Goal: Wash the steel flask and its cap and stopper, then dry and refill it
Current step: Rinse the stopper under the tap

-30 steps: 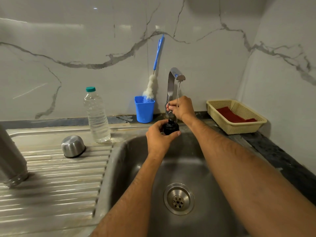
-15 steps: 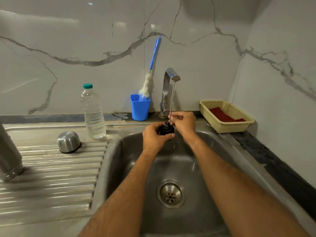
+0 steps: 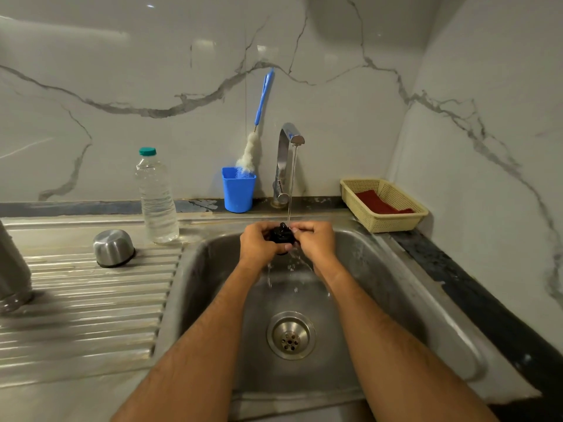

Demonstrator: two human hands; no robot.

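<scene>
Both hands hold the small black stopper over the steel sink, under a thin stream from the tap. My left hand grips its left side and my right hand pinches its right side; water drips off below. The steel cap sits upside down on the ribbed drainboard. At the far left edge stands the steel flask, only partly in view.
A clear water bottle with a green lid stands behind the drainboard. A blue cup holds a bottle brush by the tap. A yellow basket with a red cloth sits at the back right. The drain lies mid-basin.
My right hand left the tap lever and came down onto the stopper. Water now runs onto the stopper, held lower in the basin by both hands.
</scene>
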